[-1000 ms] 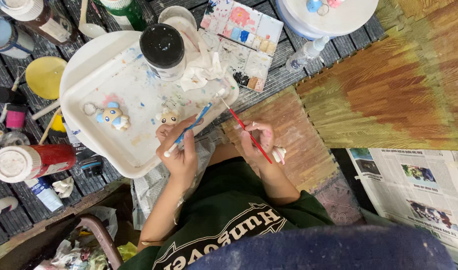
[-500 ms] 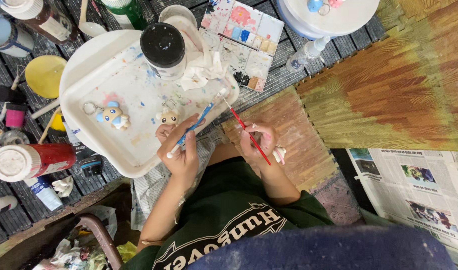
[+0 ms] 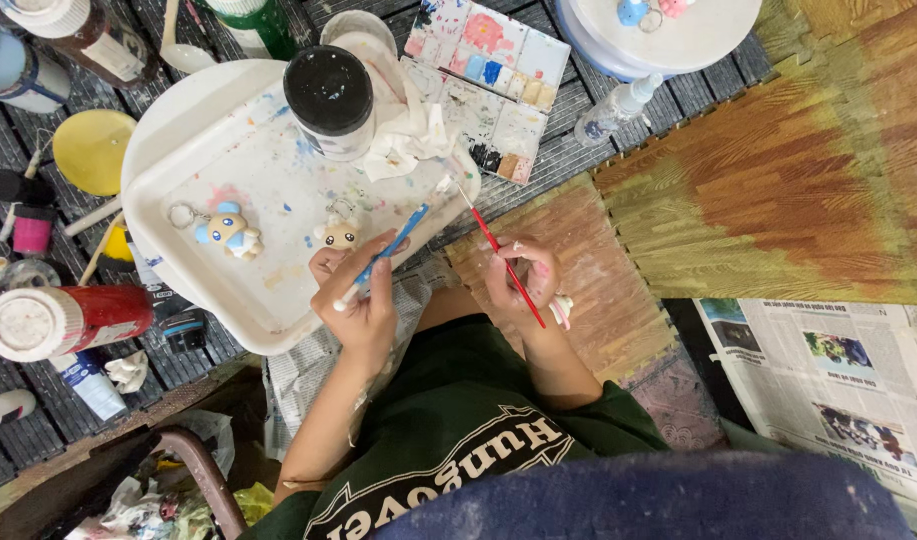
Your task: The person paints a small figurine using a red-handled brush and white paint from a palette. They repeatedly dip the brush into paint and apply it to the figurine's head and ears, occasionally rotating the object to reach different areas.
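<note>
- Little has shifted: both hands stay at the tray's point(image 3: 268, 295) near edge.
- Head view: left hand point(image 3: 363, 305) grips a blue brush point(image 3: 398, 240) with its tip beside a figurine point(image 3: 338, 235) on the tray. Right hand point(image 3: 523, 285) pinches a red brush point(image 3: 498, 250) off the tray.

Blue-handled brush point(image 3: 383, 255) in left hand point(image 3: 363, 305); red-handled brush point(image 3: 505, 272) in right hand point(image 3: 523, 280). Above left hand: white tray point(image 3: 178, 120), paint-speckled; cream figurine point(image 3: 338, 234); blue-and-cream figurine point(image 3: 228, 230). Above right hand: multicoloured palette point(image 3: 493, 70).

figurines point(image 3: 230, 228) on tray point(image 3: 178, 130), palette point(image 3: 488, 75) right
</note>
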